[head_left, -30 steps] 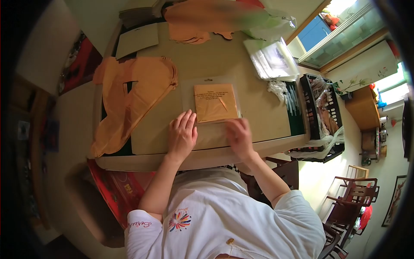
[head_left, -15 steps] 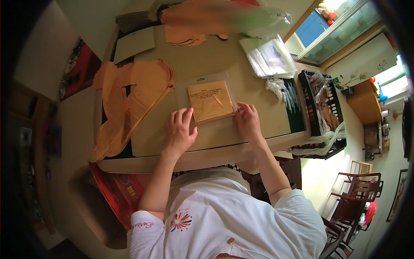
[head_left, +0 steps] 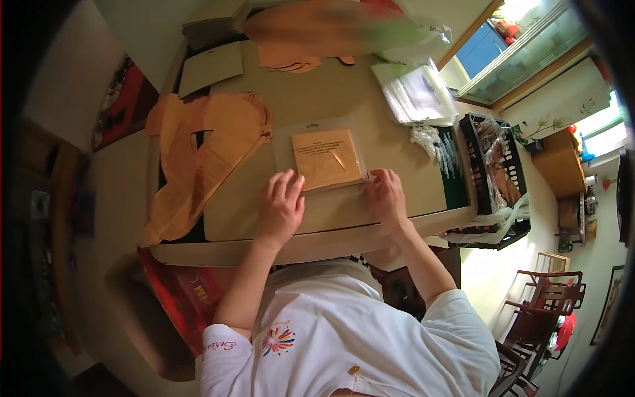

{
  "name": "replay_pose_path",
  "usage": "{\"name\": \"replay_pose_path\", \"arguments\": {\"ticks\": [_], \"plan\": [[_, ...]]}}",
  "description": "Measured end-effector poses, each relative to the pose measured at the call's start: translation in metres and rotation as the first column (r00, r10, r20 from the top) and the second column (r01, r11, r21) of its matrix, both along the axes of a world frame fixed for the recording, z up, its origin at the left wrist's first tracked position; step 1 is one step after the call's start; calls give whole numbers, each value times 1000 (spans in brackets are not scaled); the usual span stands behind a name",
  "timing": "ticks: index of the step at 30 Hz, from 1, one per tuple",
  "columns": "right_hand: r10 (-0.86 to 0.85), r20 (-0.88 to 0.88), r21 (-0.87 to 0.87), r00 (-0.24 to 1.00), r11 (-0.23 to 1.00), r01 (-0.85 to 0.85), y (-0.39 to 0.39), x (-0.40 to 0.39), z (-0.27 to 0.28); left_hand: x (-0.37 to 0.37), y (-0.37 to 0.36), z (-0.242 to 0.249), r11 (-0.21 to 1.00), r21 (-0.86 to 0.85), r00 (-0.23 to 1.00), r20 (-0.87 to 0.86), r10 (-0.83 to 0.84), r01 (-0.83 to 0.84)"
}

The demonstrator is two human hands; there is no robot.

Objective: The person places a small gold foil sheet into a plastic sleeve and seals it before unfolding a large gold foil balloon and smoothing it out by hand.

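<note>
1. Packet (head_left: 324, 155): flat, squarish, shiny orange, dark print on upper half, slanting crease lower right; sits inside clear bag (head_left: 304, 128) with hang hole at 12 o'clock. Lies face up on tan board (head_left: 344, 89), mid-table, in front of person.
2. Counts: one packet, one clear bag round it. Orange foil pieces (head_left: 228, 142) at 9 o'clock and more foil (head_left: 284, 56) at 11, overlapping, can't count. Stack of clear sleeves (head_left: 417, 92) at 2, number unclear. White bundle (head_left: 424, 137), one, at 3; several thin clear sticks (head_left: 450, 159) just beyond. Black crate (head_left: 483, 165) farther out at 3.
3. Left hand (head_left: 281, 206): at packet's 7 o'clock, half open, fingers bent, thumb apart, fingertips at bag's lower-left edge.
4. Right hand (head_left: 387, 198): at 4 o'clock, fingers curled by bag's lower-right corner; can't tell if pinching it.
</note>
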State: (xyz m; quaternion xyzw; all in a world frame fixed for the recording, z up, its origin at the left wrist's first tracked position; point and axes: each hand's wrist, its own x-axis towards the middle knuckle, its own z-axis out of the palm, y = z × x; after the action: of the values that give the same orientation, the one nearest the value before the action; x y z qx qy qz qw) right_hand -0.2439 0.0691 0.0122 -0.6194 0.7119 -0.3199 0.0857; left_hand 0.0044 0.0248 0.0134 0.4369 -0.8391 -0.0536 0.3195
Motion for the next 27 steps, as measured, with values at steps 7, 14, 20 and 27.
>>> {"name": "replay_pose_path", "arguments": {"ticks": [7, 14, 20, 27], "plan": [[-25, -12, 88, 1000, 996, 26, -1, -7, -7, -73, 7, 0, 973, -23, 973, -25, -229, 229], [-141, 831, 214, 538, 974, -76, 0, -11, -8, -97, 4, 13, 966, -4, 965, -55, -257, 257], [-178, 894, 222, 411, 973, -60, 3, -4, 5, -98, 1, 16, 958, -37, 959, 18, -283, 283], [-190, 888, 221, 418, 975, -28, 3, -1, 8, -102, 2, 14, 955, -36, 956, 38, -292, 293]]}}
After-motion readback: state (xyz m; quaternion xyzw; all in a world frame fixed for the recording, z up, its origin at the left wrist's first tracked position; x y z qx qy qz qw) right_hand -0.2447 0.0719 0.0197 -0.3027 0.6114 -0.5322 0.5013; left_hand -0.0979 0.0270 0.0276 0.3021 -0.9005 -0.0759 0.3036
